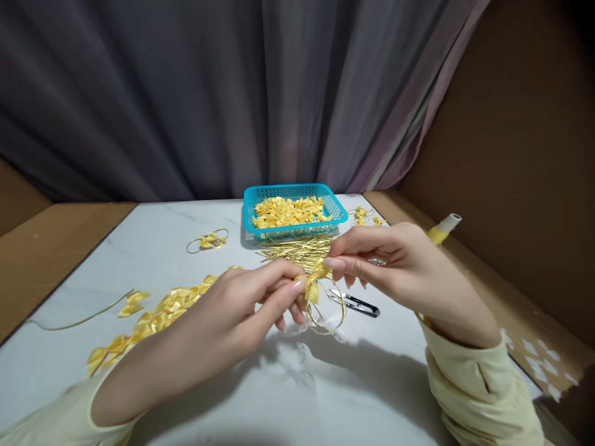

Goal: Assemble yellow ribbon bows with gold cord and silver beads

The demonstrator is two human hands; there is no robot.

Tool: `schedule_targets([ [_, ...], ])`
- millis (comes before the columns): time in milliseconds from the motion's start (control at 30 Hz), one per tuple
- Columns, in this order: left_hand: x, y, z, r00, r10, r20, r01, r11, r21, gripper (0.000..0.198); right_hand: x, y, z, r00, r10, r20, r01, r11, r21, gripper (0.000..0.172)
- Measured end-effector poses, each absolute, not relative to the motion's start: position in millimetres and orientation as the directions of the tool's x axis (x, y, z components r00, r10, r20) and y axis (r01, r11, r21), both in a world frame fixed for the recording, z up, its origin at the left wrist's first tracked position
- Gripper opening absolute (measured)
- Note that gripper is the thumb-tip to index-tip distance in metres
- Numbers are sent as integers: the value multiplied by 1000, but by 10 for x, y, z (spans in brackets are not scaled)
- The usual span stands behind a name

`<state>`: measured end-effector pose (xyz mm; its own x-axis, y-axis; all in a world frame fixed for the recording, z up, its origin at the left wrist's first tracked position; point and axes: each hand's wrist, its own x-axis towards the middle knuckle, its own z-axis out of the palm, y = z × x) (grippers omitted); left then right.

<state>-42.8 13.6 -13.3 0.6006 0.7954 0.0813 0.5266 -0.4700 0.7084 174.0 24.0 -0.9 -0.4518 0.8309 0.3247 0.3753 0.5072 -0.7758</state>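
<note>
A yellow satin ribbon bow (312, 291) is pinched between my two hands above the table. My left hand (260, 303) grips its left side between thumb and fingers. The thumb and forefinger of my right hand (381, 260) close on the bow's upper right loop. Thin gold wire loops (343, 310) hang from the bow, just under my fingers. Black-handled thread snips (360, 305) lie on the table behind the loops. Beyond my hands is a pile of gold wire ties (297, 248).
A blue basket (297, 230) of yellow bows stands at the back. A row of loose bows (153, 319) lies left, near a gold cord (88, 325). Finished-looking wire-and-bow pieces (209, 240) rest behind. A white-tipped yellow tube (449, 226) sticks up at right. Brown panels and a grey curtain (209, 93) enclose the table.
</note>
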Motion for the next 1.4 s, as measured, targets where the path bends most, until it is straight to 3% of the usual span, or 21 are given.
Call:
schedule_targets([
  [167, -409, 150, -133, 612, 786, 83, 518, -479, 709, 21, 1760, 252, -56, -439, 812, 384, 435, 567, -700, 11],
  [500, -414, 143, -144, 635, 767, 89, 527, -515, 676, 20, 1755, 254, -46, -456, 813, 361, 473, 565, -676, 14],
  [1033, -460, 153, -281, 728, 628, 273, 505, -762, 406, 16, 1744, 206, 3, -467, 829, 308, 540, 543, -643, 18],
  [1400, -459, 150, -306, 726, 618, 302, 508, -778, 371, 26, 1792, 263, -14, -507, 810, 295, 500, 556, -664, 18],
])
